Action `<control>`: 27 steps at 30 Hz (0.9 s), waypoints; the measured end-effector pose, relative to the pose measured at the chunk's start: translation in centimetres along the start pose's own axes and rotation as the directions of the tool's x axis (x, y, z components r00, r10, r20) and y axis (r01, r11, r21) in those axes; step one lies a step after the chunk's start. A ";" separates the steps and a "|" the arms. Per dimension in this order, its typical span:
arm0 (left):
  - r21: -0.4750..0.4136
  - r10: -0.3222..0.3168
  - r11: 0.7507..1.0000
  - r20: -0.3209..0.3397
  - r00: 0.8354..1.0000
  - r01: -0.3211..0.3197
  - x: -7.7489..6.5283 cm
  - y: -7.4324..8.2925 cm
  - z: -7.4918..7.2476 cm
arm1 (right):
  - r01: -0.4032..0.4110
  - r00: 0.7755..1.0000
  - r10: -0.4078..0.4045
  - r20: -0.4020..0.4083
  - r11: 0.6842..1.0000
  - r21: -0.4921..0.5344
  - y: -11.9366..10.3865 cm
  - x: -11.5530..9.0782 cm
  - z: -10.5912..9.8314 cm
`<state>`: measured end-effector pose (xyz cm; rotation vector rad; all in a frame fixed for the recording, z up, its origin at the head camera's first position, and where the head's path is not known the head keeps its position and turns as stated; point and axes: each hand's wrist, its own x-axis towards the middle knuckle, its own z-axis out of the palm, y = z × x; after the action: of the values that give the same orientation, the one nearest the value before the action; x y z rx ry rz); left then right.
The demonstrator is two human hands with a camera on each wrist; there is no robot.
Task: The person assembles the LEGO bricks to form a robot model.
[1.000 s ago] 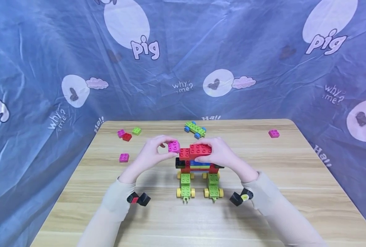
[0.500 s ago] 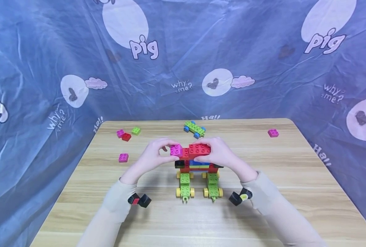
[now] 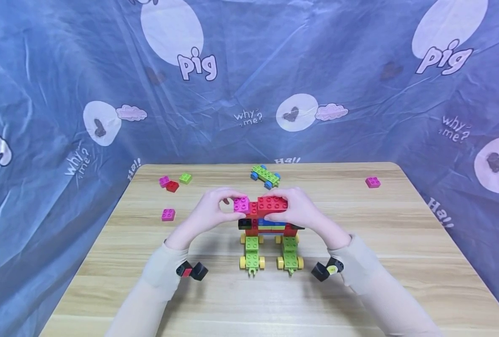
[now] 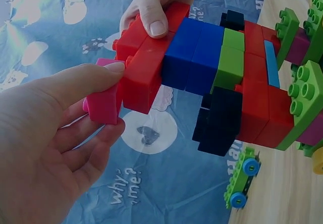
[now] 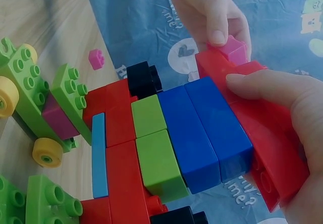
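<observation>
My left hand [image 3: 211, 208] pinches a pink brick [image 4: 103, 105] between thumb and fingers, at the left end of the top red bricks [image 5: 267, 133]. In the left wrist view it meets the edge of the red brick [image 4: 144, 77]; whether its studs are joined is hidden. My right hand [image 3: 298, 208] grips the top red bricks from the right, thumb on the near side. Below them the built figure runs down through blue bricks [image 4: 194, 52], lime bricks [image 5: 159, 148], black bricks [image 4: 219, 120] and red ones to two green wheeled bases [image 3: 252, 258] with yellow wheels.
A green car base [image 3: 265, 176] with blue wheels stands at the table's back. Loose pink [image 3: 168, 215], red [image 3: 172, 186] and lime [image 3: 185, 178] bricks lie at left. One pink brick [image 3: 373, 182] lies far right. A blue printed cloth [image 3: 249, 84] hangs behind the table [image 3: 359, 262].
My left hand has brought the pink brick slightly right and down, over the left end of the red bricks. My right hand keeps its hold, nearly still.
</observation>
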<state>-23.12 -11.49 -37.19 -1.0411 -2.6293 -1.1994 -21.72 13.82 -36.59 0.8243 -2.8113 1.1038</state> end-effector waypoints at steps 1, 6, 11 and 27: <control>0.003 0.002 1.000 0.002 1.000 -0.002 0.0 0.1 -0.1 | 0.001 1.000 -0.001 -0.001 1.000 -0.001 0.0 0.0 0.0; 0.026 0.024 0.999 0.008 1.000 -0.025 0.2 0.2 -0.2 | 0.012 1.000 -0.013 -0.010 1.000 -0.008 0.2 0.0 0.0; 0.051 0.027 0.998 0.034 0.999 -0.028 0.5 0.5 -0.5 | 0.015 1.000 -0.015 -0.013 1.000 -0.010 0.1 0.0 0.0; 0.091 -0.027 0.996 0.147 0.989 0.014 1.3 1.2 -1.3 | 0.034 0.998 -0.034 -0.043 0.999 -0.005 0.0 -0.1 0.2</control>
<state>-23.71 -11.11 -35.08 -1.1311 -2.7821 -1.0349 -21.62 13.72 -36.71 0.8344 -2.7526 1.0971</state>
